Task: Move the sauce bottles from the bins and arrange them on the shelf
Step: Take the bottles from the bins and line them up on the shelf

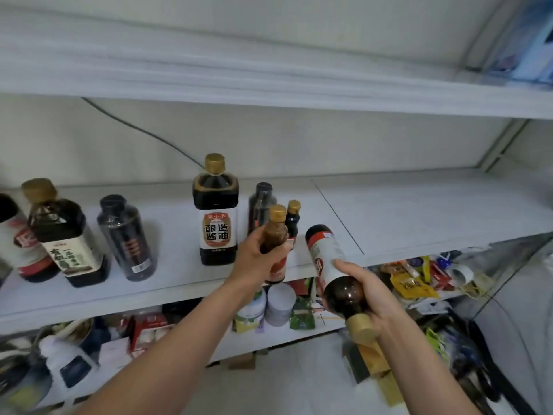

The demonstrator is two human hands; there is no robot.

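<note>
The left hand (257,260) grips a small gold-capped bottle (274,232), upright at the front edge of the shelf (419,211). Just beside it, the right hand (374,292) clasps a white-labelled bottle (329,259), tilted with its cap toward the person. Six more bottles stand on the shelf. The leftmost bottle (18,238) is cut off and blurred.
</note>
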